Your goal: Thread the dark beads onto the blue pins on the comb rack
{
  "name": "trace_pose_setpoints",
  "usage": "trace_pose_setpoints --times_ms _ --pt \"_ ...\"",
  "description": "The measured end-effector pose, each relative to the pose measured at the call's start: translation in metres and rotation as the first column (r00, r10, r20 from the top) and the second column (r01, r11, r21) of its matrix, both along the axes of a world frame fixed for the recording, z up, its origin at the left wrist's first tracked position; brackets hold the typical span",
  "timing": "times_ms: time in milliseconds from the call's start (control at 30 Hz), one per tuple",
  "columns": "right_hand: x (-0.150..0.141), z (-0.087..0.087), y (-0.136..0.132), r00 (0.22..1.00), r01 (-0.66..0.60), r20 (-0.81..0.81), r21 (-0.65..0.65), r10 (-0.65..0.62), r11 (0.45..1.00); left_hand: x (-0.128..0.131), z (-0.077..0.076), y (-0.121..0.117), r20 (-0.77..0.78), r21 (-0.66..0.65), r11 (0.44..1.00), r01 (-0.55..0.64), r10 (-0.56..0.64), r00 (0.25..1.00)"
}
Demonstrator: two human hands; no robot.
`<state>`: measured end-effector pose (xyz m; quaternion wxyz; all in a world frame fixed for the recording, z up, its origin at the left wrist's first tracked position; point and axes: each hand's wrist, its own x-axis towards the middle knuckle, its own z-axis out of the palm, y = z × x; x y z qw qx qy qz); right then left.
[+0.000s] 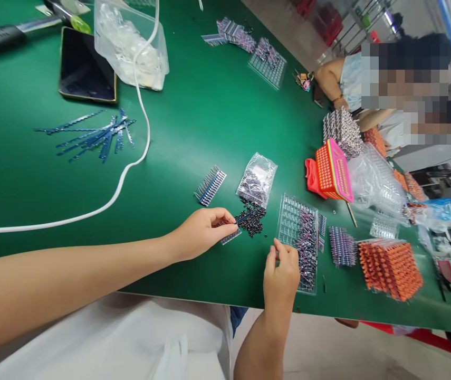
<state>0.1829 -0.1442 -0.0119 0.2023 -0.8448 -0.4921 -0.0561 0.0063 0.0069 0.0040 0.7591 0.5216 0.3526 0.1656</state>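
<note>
My left hand [209, 232] is closed in a pinch beside a pile of small black ring-like parts [252, 220]; what its fingertips hold is too small to make out. Partly under that hand lies a short strip of small parts [231, 238]. My right hand [282, 266] has thumb and index finger pressed together at the near left edge of a clear plastic tray [286, 221]. Anything between those fingers is too small to name. Many small leaded parts [307, 243] fill the tray's right side. Behind the pile, a clear bag [257, 177] holds more black parts.
Another strip with pins [211, 186] lies left of the bag. A white cable [120, 184] crosses the green table [193, 121] near blue strips [98, 134] and a phone [86, 66]. Rightward stand a pink-orange basket [332, 171] and stacked orange parts [390, 269]. People sit opposite.
</note>
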Motion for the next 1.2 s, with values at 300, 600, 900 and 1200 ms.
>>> trace_pose_setpoints --times_ms 300,600,900,1200 --pt "0.010 -0.004 0.007 0.949 -0.161 0.242 -0.184 0.204 0.970 0.001 -0.006 -0.002 0.016 -0.004 1.000 -0.007 0.007 1.000" --pt "0.016 -0.002 0.015 0.943 -0.214 0.215 -0.194 0.254 0.957 0.001 -0.004 -0.002 0.027 0.000 1.000 -0.002 0.002 1.000" --pt "0.016 -0.005 0.024 0.980 -0.162 0.100 -0.102 0.173 0.981 0.001 -0.006 -0.004 0.025 0.046 0.999 0.015 -0.016 1.000" --pt "-0.036 0.034 0.017 0.835 -0.157 -0.506 0.157 0.216 0.975 -0.008 0.005 -0.012 0.153 0.248 0.960 0.130 -0.171 0.973"
